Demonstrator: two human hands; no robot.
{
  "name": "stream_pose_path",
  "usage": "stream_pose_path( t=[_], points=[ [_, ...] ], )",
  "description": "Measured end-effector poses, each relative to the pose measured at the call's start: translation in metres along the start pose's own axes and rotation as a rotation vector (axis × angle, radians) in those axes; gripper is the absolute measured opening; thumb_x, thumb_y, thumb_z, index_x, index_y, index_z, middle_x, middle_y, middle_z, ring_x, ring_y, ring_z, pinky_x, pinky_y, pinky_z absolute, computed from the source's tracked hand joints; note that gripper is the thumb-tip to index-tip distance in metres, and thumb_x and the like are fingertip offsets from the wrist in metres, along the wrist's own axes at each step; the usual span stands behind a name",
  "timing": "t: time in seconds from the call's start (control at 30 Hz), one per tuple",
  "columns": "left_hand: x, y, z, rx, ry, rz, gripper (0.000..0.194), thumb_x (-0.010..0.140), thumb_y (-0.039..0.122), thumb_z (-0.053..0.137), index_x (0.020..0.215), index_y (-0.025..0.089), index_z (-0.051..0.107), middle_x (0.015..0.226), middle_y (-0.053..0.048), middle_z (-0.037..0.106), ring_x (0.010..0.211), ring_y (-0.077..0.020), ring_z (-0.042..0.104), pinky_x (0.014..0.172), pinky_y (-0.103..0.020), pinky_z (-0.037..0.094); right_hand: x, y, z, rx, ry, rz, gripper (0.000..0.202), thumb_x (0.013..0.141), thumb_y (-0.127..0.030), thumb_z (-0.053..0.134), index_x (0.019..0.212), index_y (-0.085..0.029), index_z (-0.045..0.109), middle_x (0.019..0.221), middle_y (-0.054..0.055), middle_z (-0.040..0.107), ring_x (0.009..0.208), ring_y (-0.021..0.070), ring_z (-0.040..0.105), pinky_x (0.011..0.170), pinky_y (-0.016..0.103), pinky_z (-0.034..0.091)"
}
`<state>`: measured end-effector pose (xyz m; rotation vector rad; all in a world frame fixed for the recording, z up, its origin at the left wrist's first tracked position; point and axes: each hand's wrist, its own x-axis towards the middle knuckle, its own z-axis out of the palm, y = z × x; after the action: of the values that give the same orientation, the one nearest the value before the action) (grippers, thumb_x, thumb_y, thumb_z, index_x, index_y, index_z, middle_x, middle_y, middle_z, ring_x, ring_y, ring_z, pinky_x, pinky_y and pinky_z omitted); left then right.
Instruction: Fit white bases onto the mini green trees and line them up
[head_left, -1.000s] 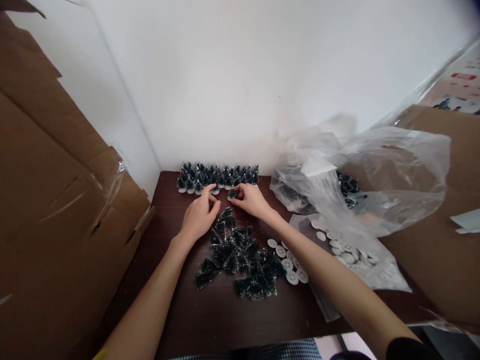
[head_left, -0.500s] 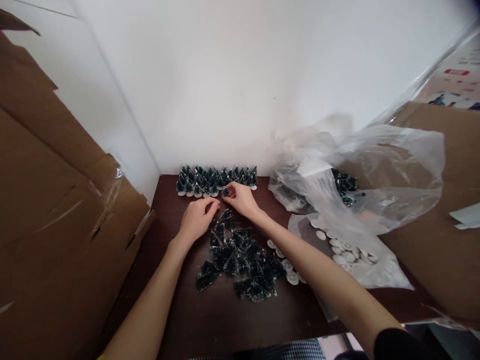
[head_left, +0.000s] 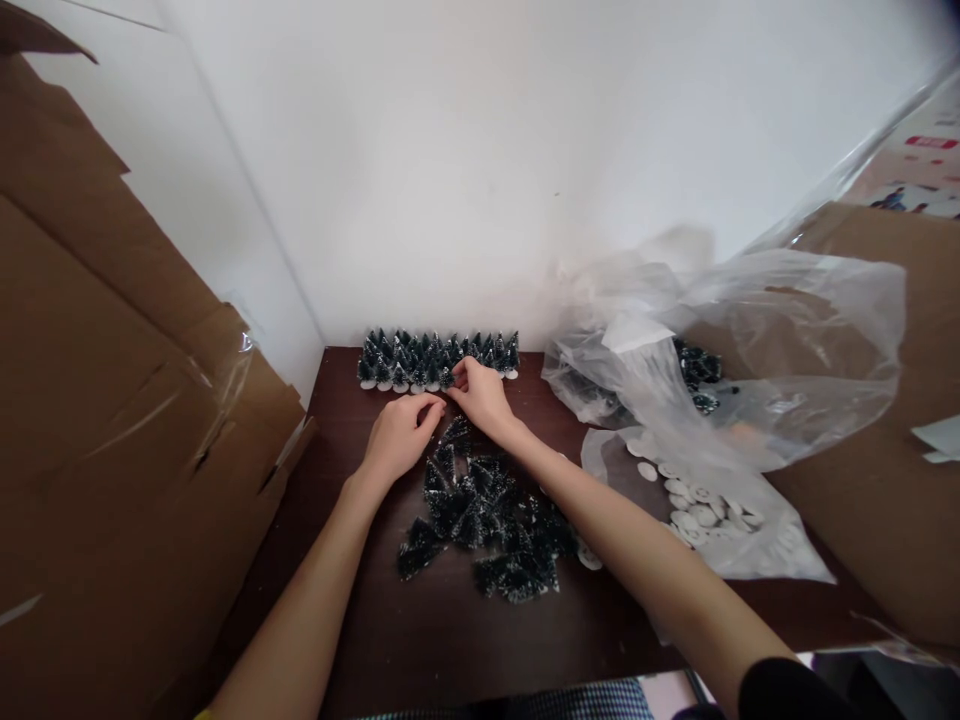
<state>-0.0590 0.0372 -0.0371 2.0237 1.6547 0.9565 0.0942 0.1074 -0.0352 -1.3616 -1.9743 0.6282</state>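
Rows of small dark green trees with frosted tips (head_left: 409, 358) stand on white round bases along the wall. My right hand (head_left: 480, 395) is at the right part of the front row, its thumb and finger closed on a small tree (head_left: 447, 378). Just in front of the row is my left hand (head_left: 405, 430), fingers curled and thumb against the fingertips; whatever it may hold is too small to make out. A loose pile of trees without bases (head_left: 480, 510) lies on the dark table (head_left: 450, 640) between my forearms.
A clear plastic bag (head_left: 795, 370) with more trees lies at the right, above white discs (head_left: 701, 510) on and under plastic. Cardboard (head_left: 135, 420) rises at the left, and another cardboard piece (head_left: 862, 510) at the right. The white wall (head_left: 450, 180) closes the back.
My right hand has moved slightly toward the row, and the small tree in it now stands at the front row's right end. The whole view has shifted a little.
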Motion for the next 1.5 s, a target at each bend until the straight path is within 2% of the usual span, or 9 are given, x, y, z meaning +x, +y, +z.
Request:
stream_pose_path(
  t=[0.27,0.43,0.63,0.77,0.87,1.0,1.17,1.37,1.5],
  points=[
    [0.000,0.002,0.000,0.016,0.000,0.006,0.027,0.094,0.031,0.048,0.095,0.021,0.074,0.097,-0.006,0.076,0.089,-0.0243,0.069,0.084,-0.033,0.050,0.001,0.002,0.001,-0.018,-0.018,0.011,0.024,0.078,-0.004,0.061,0.098,-0.018,0.057,0.079,0.003,0.068,0.075,0.0179,0.065,0.075,0.030,0.048],
    [0.000,0.002,-0.001,0.018,-0.015,0.000,0.026,0.093,0.030,0.049,0.095,0.021,0.073,0.098,-0.004,0.076,0.089,-0.0241,0.069,0.083,-0.033,0.050,-0.006,-0.004,-0.013,-0.002,-0.071,0.008,0.026,0.080,-0.004,0.060,0.102,-0.017,0.059,0.085,0.004,0.072,0.077,0.0171,0.067,0.075,0.029,0.049],
    [-0.001,0.005,-0.004,-0.038,-0.050,0.004,0.026,0.093,0.030,0.049,0.098,0.021,0.073,0.103,-0.004,0.076,0.094,-0.0238,0.068,0.083,-0.033,0.050,-0.031,-0.016,-0.068,-0.077,-0.165,-0.069,0.012,0.084,-0.014,0.062,0.094,-0.018,0.066,0.089,0.005,0.074,0.083,0.0185,0.068,0.074,0.029,0.048],
    [-0.002,0.010,-0.006,-0.050,-0.081,0.019,0.025,0.093,0.031,0.050,0.100,0.021,0.072,0.105,-0.005,0.075,0.094,-0.0232,0.067,0.081,-0.034,0.049,-0.060,-0.020,-0.112,-0.304,-0.248,-0.040,0.014,0.084,-0.019,0.065,0.098,-0.018,0.069,0.092,0.006,0.075,0.083,0.0206,0.068,0.071,0.030,0.047],
    [-0.004,0.015,-0.006,-0.020,-0.111,0.039,0.025,0.093,0.033,0.051,0.101,0.020,0.071,0.105,-0.005,0.073,0.092,-0.0226,0.065,0.081,-0.035,0.049,-0.084,-0.019,-0.131,-0.473,-0.349,0.009,0.014,0.082,-0.018,0.066,0.095,-0.017,0.071,0.093,0.008,0.074,0.082,0.0218,0.067,0.067,0.030,0.044],
    [-0.007,0.019,-0.006,0.033,-0.182,0.066,0.027,0.093,0.038,0.053,0.105,0.020,0.070,0.102,-0.006,0.071,0.095,-0.0241,0.062,0.081,-0.036,0.048,-0.109,-0.017,-0.134,-0.574,-0.412,0.017,0.007,0.081,-0.018,0.067,0.086,-0.020,0.071,0.087,0.007,0.074,0.078,0.0219,0.066,0.062,0.029,0.040],
    [-0.009,0.018,-0.004,0.093,-0.208,0.075,0.038,0.091,0.043,0.056,0.117,0.019,0.067,0.100,-0.008,0.068,0.095,-0.0258,0.062,0.076,-0.034,0.048,-0.120,-0.011,-0.126,-0.593,-0.419,-0.002,0.010,0.073,-0.020,0.076,0.082,-0.022,0.072,0.084,0.007,0.073,0.077,0.0237,0.066,0.059,0.029,0.036],
    [-0.009,0.018,-0.005,0.083,-0.224,0.065,0.034,0.091,0.039,0.056,0.115,0.019,0.069,0.100,-0.007,0.067,0.091,-0.0244,0.062,0.073,-0.032,0.047,-0.120,-0.004,-0.120,-0.610,-0.426,0.004,0.006,0.073,-0.017,0.074,0.077,-0.021,0.073,0.084,0.007,0.072,0.072,0.0223,0.064,0.056,0.029,0.033],
    [-0.008,0.019,-0.003,0.062,-0.234,0.022,0.033,0.090,0.037,0.057,0.114,0.018,0.070,0.098,-0.007,0.067,0.089,-0.0236,0.061,0.075,-0.033,0.047,-0.103,-0.003,-0.124,-0.409,-0.381,-0.009,0.003,0.074,-0.021,0.074,0.077,-0.022,0.073,0.077,0.004,0.071,0.064,0.0182,0.060,0.057,0.029,0.035]
  ],
)
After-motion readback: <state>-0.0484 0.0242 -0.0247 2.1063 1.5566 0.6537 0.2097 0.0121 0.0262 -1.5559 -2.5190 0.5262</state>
